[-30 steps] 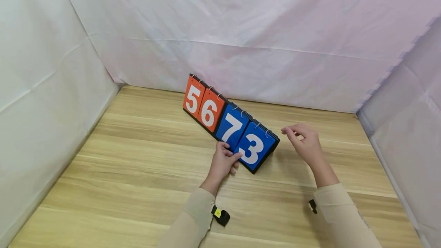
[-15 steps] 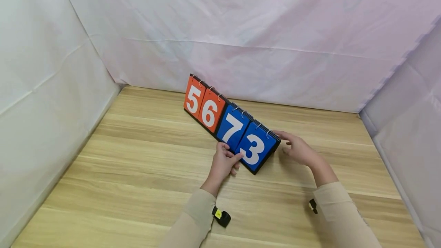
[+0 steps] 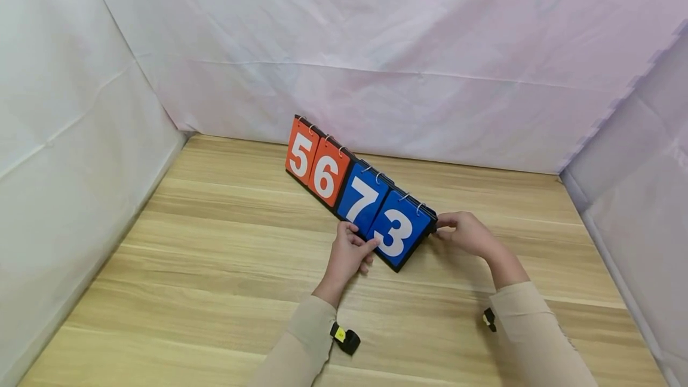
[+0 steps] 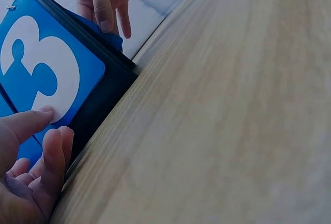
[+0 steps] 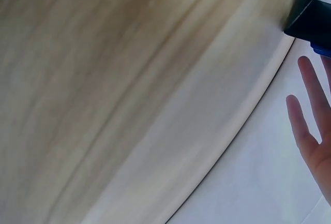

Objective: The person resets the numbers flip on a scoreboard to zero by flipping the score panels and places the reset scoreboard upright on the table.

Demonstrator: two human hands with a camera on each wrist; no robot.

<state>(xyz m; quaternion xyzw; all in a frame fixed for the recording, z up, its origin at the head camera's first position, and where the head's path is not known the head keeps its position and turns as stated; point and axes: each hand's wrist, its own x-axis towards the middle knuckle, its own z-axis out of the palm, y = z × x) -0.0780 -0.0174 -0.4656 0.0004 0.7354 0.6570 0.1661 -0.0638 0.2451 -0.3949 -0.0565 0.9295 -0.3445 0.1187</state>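
A tabletop flip scoreboard (image 3: 343,187) stands at an angle, showing 5 and 6 on orange cards (image 3: 325,175) and 7 and 3 on blue cards (image 3: 398,229). At its lower edge my left hand (image 3: 348,252) holds it, thumb over the front of the 3 card and fingers curled under the edge. My right hand (image 3: 466,233) is at the right end, fingertips partly hidden behind the board. The left wrist view has its thumb (image 4: 106,23) on a blue card (image 4: 111,39) hanging at the back. Outer fingers (image 5: 313,87) are spread in the right wrist view.
The scoreboard stands on a wood-grain tabletop (image 3: 215,291). White cloth walls (image 3: 344,46) enclose the table at the back and both sides. Metal rings (image 3: 421,208) bind the cards along the board's top edge. A black strap (image 3: 346,338) hangs at the left cuff.
My right hand has moved left from beside the board to its right end, then slightly down behind it. My left hand and the displayed numbers have stayed the same.
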